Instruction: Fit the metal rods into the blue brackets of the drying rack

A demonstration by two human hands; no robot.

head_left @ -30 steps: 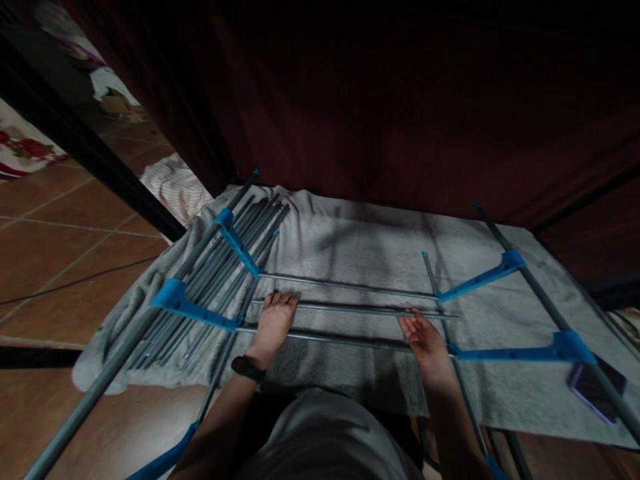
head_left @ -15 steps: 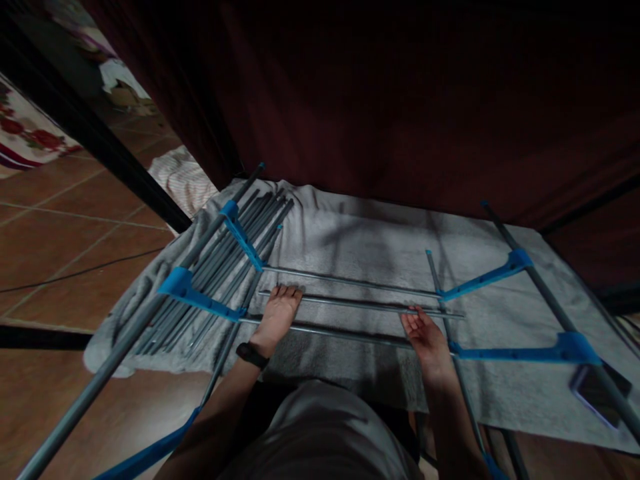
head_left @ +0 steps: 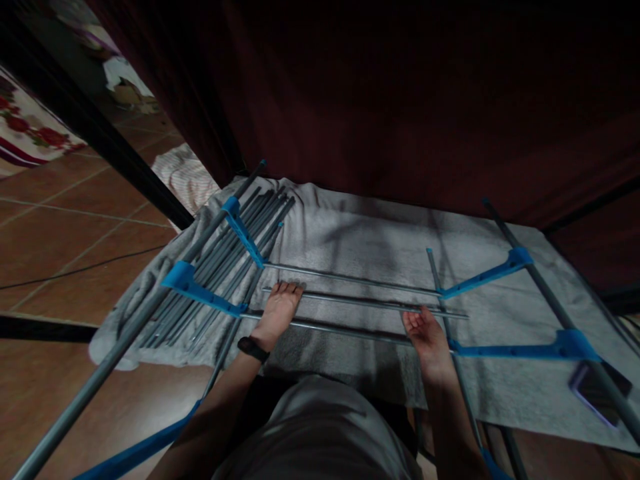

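A loose grey rod (head_left: pixel 360 301) lies crosswise on a grey towel (head_left: pixel 360 233), between two other rods (head_left: pixel 350 279) (head_left: pixel 340 328) that run from the blue brackets on the left (head_left: pixel 205 297) toward those on the right (head_left: pixel 480 275). My left hand (head_left: pixel 277 312), with a black band at the wrist, lies palm down, its fingers curled over the loose rod's left end. My right hand (head_left: pixel 425 331) has its palm turned inward and its fingers closed on the same rod near its right end.
A bundle of grey rods (head_left: pixel 225 267) lies on the towel's left side beside a long grey pole (head_left: pixel 90 393). Another pole (head_left: pixel 550 293) with a blue bracket (head_left: pixel 520 350) runs along the right. A phone (head_left: pixel 597 393) lies at the towel's right edge. A dark red curtain (head_left: pixel 400 100) hangs behind, above a tiled floor (head_left: pixel 60 253).
Both hands have slid the loose rod a little farther away from me, toward the far rod. The view has shifted slightly; nothing else moved.
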